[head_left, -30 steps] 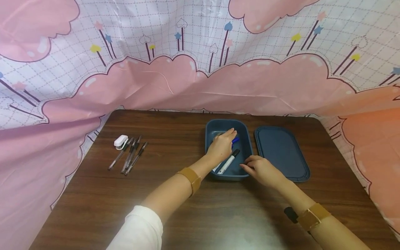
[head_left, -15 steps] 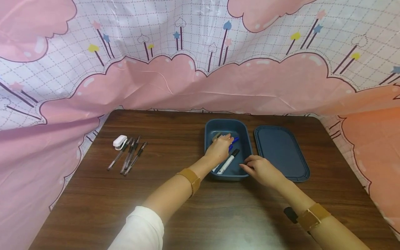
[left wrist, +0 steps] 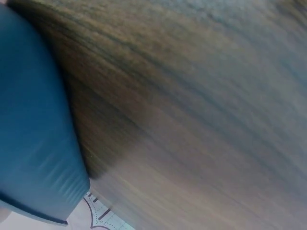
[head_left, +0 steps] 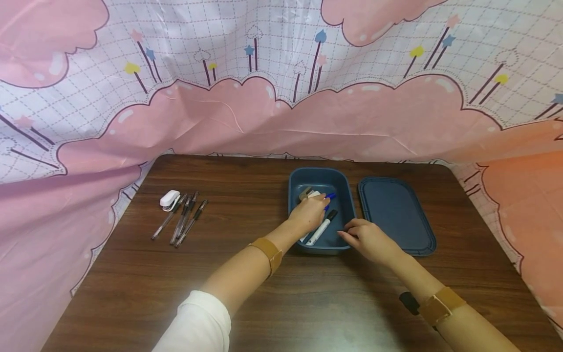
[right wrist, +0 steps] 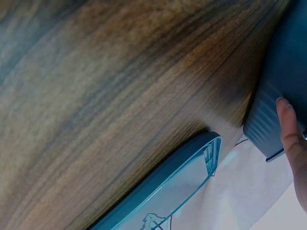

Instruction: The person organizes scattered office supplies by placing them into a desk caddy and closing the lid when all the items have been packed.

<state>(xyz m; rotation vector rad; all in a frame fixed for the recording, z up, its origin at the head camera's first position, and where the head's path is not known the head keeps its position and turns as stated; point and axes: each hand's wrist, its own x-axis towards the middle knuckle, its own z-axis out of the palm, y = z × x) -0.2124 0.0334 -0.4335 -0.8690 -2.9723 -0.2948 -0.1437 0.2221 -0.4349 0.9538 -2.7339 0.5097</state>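
A right hand (head_left: 369, 239) pinches the right wall of a blue-grey box (head_left: 317, 169), thumb over the rim and a finger along the outside, a hold that seems meant to keep the box from sliding. The person's left hand (head_left: 308, 213) reaches inside, fingers bent over the contents; whether they pinch anything or merely rest there, and how wide they are spread, cannot be told, as the hand hides what is beneath. At its fingertips lie blue pieces (head_left: 330, 195), a white item (head_left: 314, 194) and a grey-brown object (head_left: 305, 193), all partly covered. A black-capped marker (head_left: 321, 228) slants along the box's length, probably because its long side suits it best. The matching lid (head_left: 396, 215) lies flat on the wooden table (head_left: 264, 298) just right of the box, off and clear of the reaching hand. Well apart on the left, dark-gripped pens (head_left: 187, 210) lie bunched beside a small white stapler (head_left: 169, 198), likely grouped for easy pickup.
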